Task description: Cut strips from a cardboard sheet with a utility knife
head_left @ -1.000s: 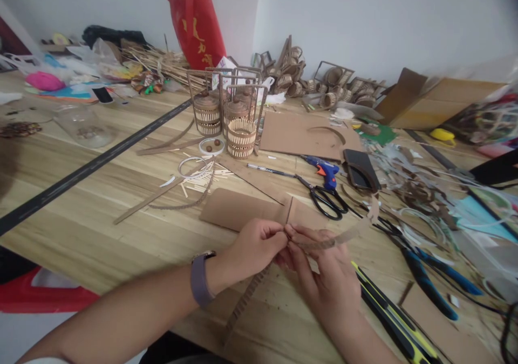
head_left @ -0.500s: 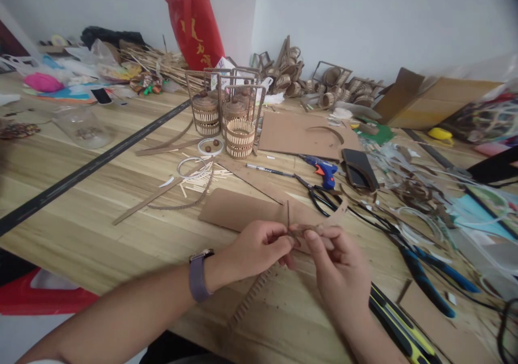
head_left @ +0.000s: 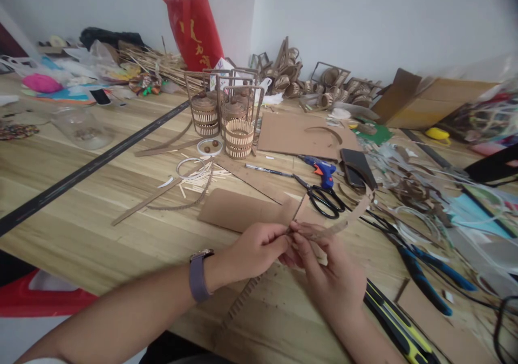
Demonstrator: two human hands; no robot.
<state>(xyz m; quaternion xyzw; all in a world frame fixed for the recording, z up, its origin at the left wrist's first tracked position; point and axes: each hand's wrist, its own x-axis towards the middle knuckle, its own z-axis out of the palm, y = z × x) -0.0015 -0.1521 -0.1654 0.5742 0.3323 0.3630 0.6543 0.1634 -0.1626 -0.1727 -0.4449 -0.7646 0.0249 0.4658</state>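
My left hand (head_left: 257, 251), a watch on its wrist, is closed in a pinch on a narrow brown cardboard strip (head_left: 300, 208). Close against its fingertips, my right hand (head_left: 338, 277) pinches the same work. From the right fingers a thin paper peel (head_left: 351, 218) curls up and to the right. A ridged, corrugated length (head_left: 243, 299) hangs below my left hand toward the table's front edge. The fingers hide where these pieces meet. Behind the hands lies a flat cardboard sheet (head_left: 238, 210), with black-handled scissors (head_left: 326, 202) beyond to the right.
Small slatted buckets (head_left: 239, 137) with handles stand mid-table. Near them are loose sticks (head_left: 198, 178), a pen (head_left: 269, 170), a blue glue gun (head_left: 321, 170) and a phone (head_left: 358, 167). On the right lie pliers (head_left: 421, 277), a yellow-black utility knife (head_left: 400, 321) and scraps.
The paper peel now reaches farther up and right from my right hand. The upright strip end has tilted to the right. My right fingers have moved slightly left, closer to the left ones.
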